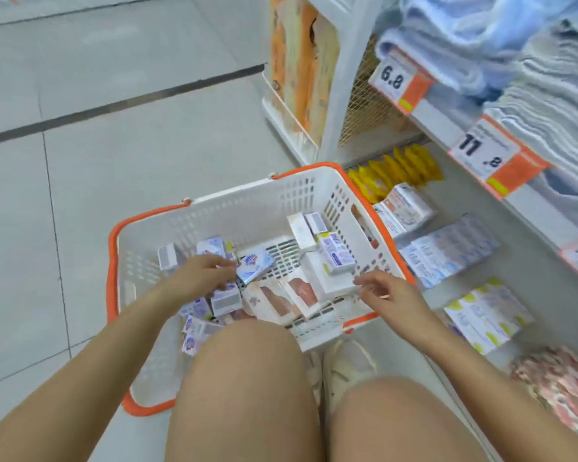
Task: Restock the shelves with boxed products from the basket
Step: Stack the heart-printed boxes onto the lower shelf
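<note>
Basket (211,211), white with orange rim, sits on the floor at 12 o'clock from the knees. Left hand (201,275) reaches in, fingers pinching a blue-white box (255,264). Right hand (389,295) hovers at 3 o'clock, fingers loosely spread, holding nothing. Box print is blurred; the left knee hides some boxes.

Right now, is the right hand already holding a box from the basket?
No. The right hand hovers with loosely spread fingers over the basket's right side, gripping nothing, while the left hand touches a blue-and-white box.
</note>
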`<state>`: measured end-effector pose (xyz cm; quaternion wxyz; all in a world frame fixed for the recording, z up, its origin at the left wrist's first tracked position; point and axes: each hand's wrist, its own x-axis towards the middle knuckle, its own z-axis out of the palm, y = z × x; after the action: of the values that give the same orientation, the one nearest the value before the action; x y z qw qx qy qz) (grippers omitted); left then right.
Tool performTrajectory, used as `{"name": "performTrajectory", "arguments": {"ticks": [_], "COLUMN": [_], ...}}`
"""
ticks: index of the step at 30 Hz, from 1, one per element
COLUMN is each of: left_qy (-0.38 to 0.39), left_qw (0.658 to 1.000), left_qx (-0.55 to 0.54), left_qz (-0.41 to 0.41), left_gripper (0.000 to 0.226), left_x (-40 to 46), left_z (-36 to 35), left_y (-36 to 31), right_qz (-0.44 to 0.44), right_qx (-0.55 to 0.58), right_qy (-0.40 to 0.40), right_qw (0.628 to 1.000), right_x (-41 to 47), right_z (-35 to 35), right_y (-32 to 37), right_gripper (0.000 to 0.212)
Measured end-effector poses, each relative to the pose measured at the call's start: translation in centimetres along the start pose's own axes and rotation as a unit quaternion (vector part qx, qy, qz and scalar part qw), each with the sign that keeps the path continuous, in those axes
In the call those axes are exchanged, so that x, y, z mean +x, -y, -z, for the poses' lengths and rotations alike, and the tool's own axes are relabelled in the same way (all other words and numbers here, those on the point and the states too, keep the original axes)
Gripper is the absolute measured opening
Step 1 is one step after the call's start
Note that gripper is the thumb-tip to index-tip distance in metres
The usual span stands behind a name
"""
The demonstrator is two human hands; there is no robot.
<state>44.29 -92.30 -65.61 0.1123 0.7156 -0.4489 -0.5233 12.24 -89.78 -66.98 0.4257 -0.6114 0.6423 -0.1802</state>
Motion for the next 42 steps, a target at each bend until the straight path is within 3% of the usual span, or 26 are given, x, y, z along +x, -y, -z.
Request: {"name": "performTrajectory", "arguments": {"ticks": [5, 7, 11, 13, 16, 18, 20, 21, 24, 30, 33, 35, 37, 39, 42], "left_qy": [0.023, 0.046, 0.085, 0.074, 0.057, 0.042, 0.017, 0.005, 0.000, -0.007, -0.005, -0.014, -0.020, -0.041, -0.074], "left_qw": [0.997, 0.994, 0.982, 0.982, 0.982, 0.979, 0.974, 0.973, 0.975, 0.980, 0.982, 0.987, 0.992, 0.992, 0.989], "left_qx": [0.044, 0.042, 0.038, 0.024, -0.049, -0.075, -0.109, -0.122, -0.116, -0.059, -0.054, -0.064, -0.038, -0.045, -0.104], "left_qz": [0.057, 0.090, 0.165, 0.173, 0.175, 0.185, 0.198, 0.197, 0.192, 0.190, 0.178, 0.149, 0.117, 0.107, 0.080], "left_gripper": [0.026, 0.020, 0.031, 0.030, 0.024, 0.027, 0.025, 0.028, 0.043, 0.047, 0.053, 0.038, 0.038, 0.042, 0.040], "left_x": [4.1, 5.4, 7.0, 7.4, 7.7, 7.8, 8.0, 8.1, 8.1, 7.9, 6.6, 5.7, 4.8, 3.9, 2.2], "left_z": [-3.9, -5.5, -8.9, -10.5, -12.3, -13.3, -14.0, -14.2, -14.3, -14.2, -13.5, -12.5, -11.2, -10.0, -8.1], "left_y": [4.7, 5.3, 6.1, 6.4, 6.4, 6.3, 6.5, 6.5, 6.5, 7.0, 6.0, 5.4, 5.0, 4.4, 2.9], "right_qz": [-0.012, -0.029, -0.015, 0.055, 0.158, 0.201, 0.199, 0.192, 0.192, 0.174, 0.130, 0.120, 0.109, 0.062, 0.003], "right_qx": [-0.157, -0.233, -0.374, -0.463, -0.579, -0.636, -0.665, -0.667, -0.648, -0.596, -0.528, -0.450, -0.342, -0.185, 0.028], "right_qy": [0.104, 0.133, 0.166, 0.175, 0.260, 0.301, 0.324, 0.325, 0.299, 0.261, 0.217, 0.164, 0.073, 0.001, -0.067], "right_qw": [0.982, 0.963, 0.912, 0.867, 0.757, 0.682, 0.643, 0.643, 0.674, 0.739, 0.811, 0.870, 0.931, 0.981, 0.997], "right_x": [4.3, 5.7, 8.2, 9.3, 11.0, 11.9, 12.6, 12.8, 13.1, 12.4, 10.9, 9.9, 8.9, 7.7, 5.0], "right_z": [-3.2, -4.3, -6.3, -7.2, -8.9, -9.6, -9.8, -9.8, -10.0, -8.1, -6.0, -4.8, -3.7, -2.7, -0.8], "right_y": [-1.2, -1.7, -2.2, -2.3, -2.8, -3.2, -3.7, -4.0, -4.7, -2.2, -0.5, -0.5, -0.7, -0.7, 0.8], "right_gripper": [0.027, 0.037, 0.046, 0.051, 0.083, 0.079, 0.074, 0.075, 0.075, 0.067, 0.038, 0.024, 0.008, 0.023, 0.025]}}
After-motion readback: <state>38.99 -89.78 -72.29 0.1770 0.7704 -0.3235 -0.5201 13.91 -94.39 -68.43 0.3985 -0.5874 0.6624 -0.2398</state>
